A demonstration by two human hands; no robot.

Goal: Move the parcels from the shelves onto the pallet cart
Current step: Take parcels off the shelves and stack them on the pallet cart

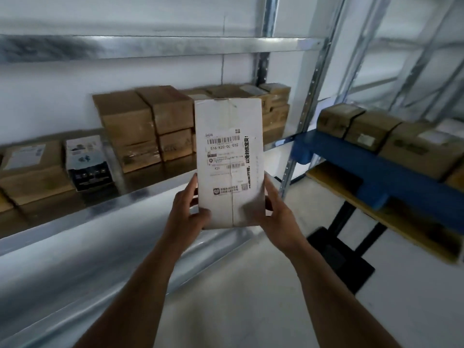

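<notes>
A person's two bare forearms reach forward from the bottom of the view, holding a tall white parcel (pixel 229 162) upright between them in mid-air, in front of a metal shelf (pixel 140 197). The left hand (pixel 187 209) grips the parcel's lower left edge, thumb on the front face and fingers (pixel 191 185) curled round the side. The right hand (pixel 275 209) grips the lower right edge in the same way, its thumb pressed on the front near the bottom corner. The parcel's front carries a printed shipping label with barcodes and a strip of tape running down its middle. Behind it, on the shelf, brown cardboard boxes (pixel 145 126) stand stacked against the white wall, with a dark printed box (pixel 86 163) and another brown labelled box (pixel 30 169) further left. To the right, well apart from the held parcel, a blue pallet (pixel 371 172) sits on a cart with a black frame, and a row of brown parcels (pixel 391 136) rests along its top. The floor below is pale and smooth.
</notes>
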